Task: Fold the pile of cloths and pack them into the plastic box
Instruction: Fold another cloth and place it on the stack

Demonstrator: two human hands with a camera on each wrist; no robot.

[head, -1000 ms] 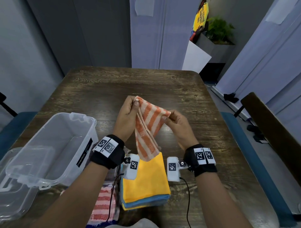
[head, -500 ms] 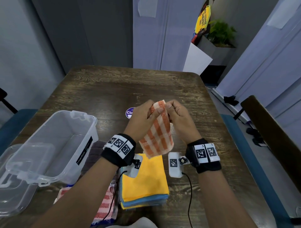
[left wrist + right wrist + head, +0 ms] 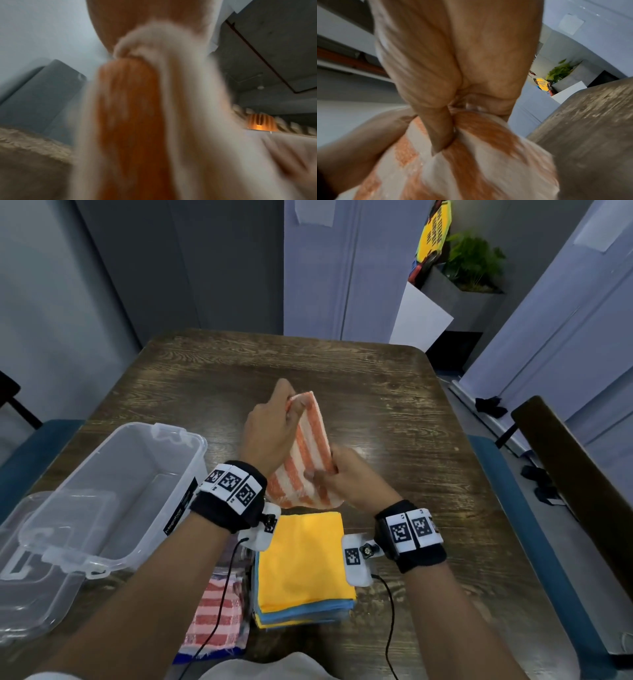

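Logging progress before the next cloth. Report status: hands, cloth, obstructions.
Left hand pinches striped cloth at top corner; right hand pinches its lower edge. Cloth above folded stack, not packed. Plastic box open, path unobstructed.

My left hand (image 3: 270, 436) raised, thumb and fingers pinching the striped cloth (image 3: 310, 453) at its top corner, my right hand (image 3: 356, 482) lower, pinching its side edge

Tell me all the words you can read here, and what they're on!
Black label on the plastic box: white word, too small to read.
Yellow sign: dark letters, too blurred to read.
Wrist bands: square codes only, no words.
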